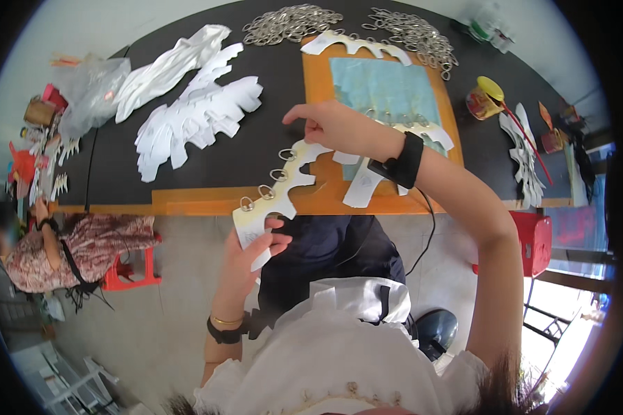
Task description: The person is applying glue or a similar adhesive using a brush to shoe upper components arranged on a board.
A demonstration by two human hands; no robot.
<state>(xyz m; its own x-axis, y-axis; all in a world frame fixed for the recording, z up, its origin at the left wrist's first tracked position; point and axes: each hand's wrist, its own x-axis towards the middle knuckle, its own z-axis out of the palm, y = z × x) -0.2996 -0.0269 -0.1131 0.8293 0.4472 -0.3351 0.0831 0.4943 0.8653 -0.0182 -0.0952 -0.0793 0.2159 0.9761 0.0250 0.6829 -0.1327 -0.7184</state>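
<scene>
My left hand [246,252] grips the lower end of a white scalloped strip [284,187], with thumb and fingers closed on it. Several metal rings [266,192] stand along the strip's yellowish outer edge. Over the strip's upper end is my right hand [332,128], index finger stretched to the left and the other fingers loosely bent; nothing shows in it. Partly behind my right wrist, more ringed white strips [429,133] lie on a light-blue sheet [384,79] on an orange-brown board [318,76].
Piles of rings [291,24] lie at the far edge, beside a ringed strip [356,45]. White cutouts [197,117] and white cloth [169,69] are left. A yellow-lidded jar [484,100] stands right. Another person [41,256] sits far left; a red stool [533,242] is right.
</scene>
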